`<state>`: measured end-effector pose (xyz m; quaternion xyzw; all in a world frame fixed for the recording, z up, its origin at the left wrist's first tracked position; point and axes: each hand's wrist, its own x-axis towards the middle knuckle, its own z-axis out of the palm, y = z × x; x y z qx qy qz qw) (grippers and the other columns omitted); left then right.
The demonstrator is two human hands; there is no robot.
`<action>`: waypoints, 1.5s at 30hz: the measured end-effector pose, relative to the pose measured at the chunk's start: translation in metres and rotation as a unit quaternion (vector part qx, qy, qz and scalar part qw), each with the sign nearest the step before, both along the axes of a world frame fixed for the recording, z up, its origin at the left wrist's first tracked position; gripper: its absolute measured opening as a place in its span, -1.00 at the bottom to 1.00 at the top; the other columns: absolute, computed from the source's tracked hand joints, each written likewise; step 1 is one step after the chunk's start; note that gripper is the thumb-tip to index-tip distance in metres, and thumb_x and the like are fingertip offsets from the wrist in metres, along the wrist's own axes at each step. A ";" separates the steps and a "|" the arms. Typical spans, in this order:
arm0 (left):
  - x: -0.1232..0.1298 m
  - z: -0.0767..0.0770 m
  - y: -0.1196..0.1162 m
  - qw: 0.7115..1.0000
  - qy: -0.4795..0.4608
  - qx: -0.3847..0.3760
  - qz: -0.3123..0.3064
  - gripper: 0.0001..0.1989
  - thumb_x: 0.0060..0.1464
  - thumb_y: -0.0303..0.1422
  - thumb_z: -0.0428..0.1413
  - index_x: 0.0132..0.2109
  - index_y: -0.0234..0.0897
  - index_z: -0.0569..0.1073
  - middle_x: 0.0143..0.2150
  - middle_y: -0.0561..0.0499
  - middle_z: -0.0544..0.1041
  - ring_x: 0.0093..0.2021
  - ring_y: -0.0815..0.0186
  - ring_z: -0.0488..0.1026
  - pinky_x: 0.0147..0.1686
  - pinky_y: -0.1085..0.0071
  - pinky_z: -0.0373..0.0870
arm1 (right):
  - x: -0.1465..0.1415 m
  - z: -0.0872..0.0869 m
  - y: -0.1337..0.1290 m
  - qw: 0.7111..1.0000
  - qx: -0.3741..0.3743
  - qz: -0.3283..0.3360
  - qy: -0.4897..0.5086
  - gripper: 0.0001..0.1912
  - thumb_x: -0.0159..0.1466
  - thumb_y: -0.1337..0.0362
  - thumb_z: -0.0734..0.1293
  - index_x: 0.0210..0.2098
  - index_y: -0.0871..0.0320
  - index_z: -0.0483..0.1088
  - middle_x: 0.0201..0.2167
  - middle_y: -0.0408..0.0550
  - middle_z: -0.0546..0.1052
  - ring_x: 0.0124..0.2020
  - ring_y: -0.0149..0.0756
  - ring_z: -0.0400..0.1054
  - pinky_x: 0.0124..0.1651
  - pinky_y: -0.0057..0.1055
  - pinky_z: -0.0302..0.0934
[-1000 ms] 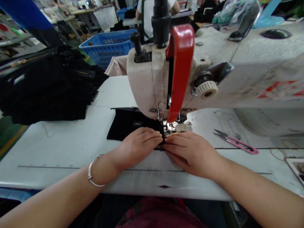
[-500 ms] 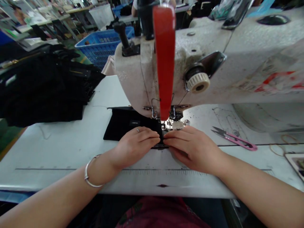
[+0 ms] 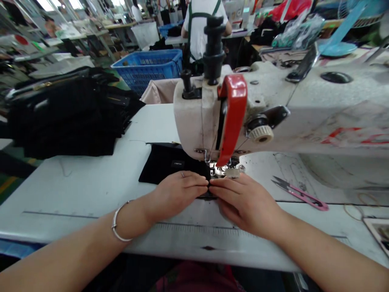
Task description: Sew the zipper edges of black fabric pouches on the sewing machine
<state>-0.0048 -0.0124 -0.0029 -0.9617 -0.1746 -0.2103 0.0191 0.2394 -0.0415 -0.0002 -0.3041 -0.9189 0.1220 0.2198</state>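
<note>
A black fabric piece with a small label lies on the white table, its right edge at the presser foot of the sewing machine. My left hand, with a ring and a bracelet, rests on the fabric's lower right part, fingers pressed together. My right hand is just right of the foot; its closed fingertips meet the fabric's edge and nearly touch those of my left hand. What lies under its fingers is hidden.
Pink-handled thread snips lie right of my right hand. A tall pile of black pieces is at the left. Behind are a blue basket and a person in white. A framed object sits at the right edge.
The view has tilted up, showing more of the room and the person behind. My fingertips are slightly closer together at the fabric's edge.
</note>
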 end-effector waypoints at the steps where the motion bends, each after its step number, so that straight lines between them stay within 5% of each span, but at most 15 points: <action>1: -0.001 -0.001 0.001 1.000 0.001 0.004 0.003 -0.80 0.28 -0.51 -0.01 -0.01 -0.39 0.45 -0.05 -0.04 0.58 0.03 0.35 0.49 0.11 0.38 0.45 | -0.001 -0.001 0.000 1.000 0.001 -0.003 0.002 -0.65 0.28 0.39 0.23 0.05 0.19 0.37 0.03 0.01 0.48 0.01 -0.15 0.35 0.06 -0.12 0.23; 15: 0.003 0.004 0.037 0.996 0.004 -0.039 0.078 -0.77 0.31 -0.44 -0.02 -0.10 -0.26 0.55 -0.10 0.02 0.62 -0.05 0.36 0.55 0.04 0.40 0.46 | -0.012 -0.007 0.008 0.995 0.016 -0.101 -0.008 -0.68 0.32 0.35 0.21 0.01 0.27 0.44 -0.13 0.13 0.49 -0.05 -0.07 0.35 0.00 -0.06 0.33; 26: -0.001 -0.013 0.052 0.991 -0.021 -0.035 0.130 -0.81 0.26 -0.38 0.07 -0.10 -0.19 0.58 -0.11 0.01 0.61 -0.08 0.27 0.53 -0.03 0.33 0.47 | -0.013 -0.006 0.009 0.994 0.015 -0.105 -0.004 -0.70 0.31 0.35 0.22 -0.02 0.27 0.46 -0.15 0.11 0.48 -0.06 -0.08 0.33 0.01 -0.07 0.33; 30: 0.002 -0.006 0.047 0.990 0.005 -0.056 0.131 -0.78 0.27 -0.42 0.03 -0.05 -0.25 0.55 -0.06 -0.05 0.58 -0.02 0.24 0.50 0.03 0.28 0.45 | -0.013 -0.007 0.009 0.994 0.015 -0.104 -0.001 -0.70 0.30 0.35 0.22 -0.03 0.25 0.47 -0.15 0.11 0.48 -0.06 -0.09 0.33 0.00 -0.09 0.33; 38: 0.016 0.042 0.021 0.972 0.161 -0.106 0.132 -0.80 0.22 -0.48 0.03 -0.06 -0.31 0.50 -0.10 -0.09 0.55 -0.08 0.18 0.49 0.00 0.21 0.43 | -0.011 -0.007 0.008 0.995 0.038 -0.092 0.001 -0.65 0.32 0.38 0.21 0.07 0.23 0.42 -0.16 0.11 0.49 -0.07 -0.09 0.32 -0.04 -0.11 0.33; 45: 0.010 0.021 -0.005 0.982 0.126 -0.070 0.121 -0.67 0.25 -0.53 -0.06 0.13 -0.43 0.34 0.15 -0.23 0.40 0.20 0.14 0.31 0.16 0.18 0.33 | -0.006 -0.012 0.007 0.994 0.079 -0.077 0.013 -0.71 0.30 0.44 0.25 -0.02 0.22 0.45 -0.15 0.08 0.53 -0.11 -0.15 0.38 -0.04 -0.16 0.35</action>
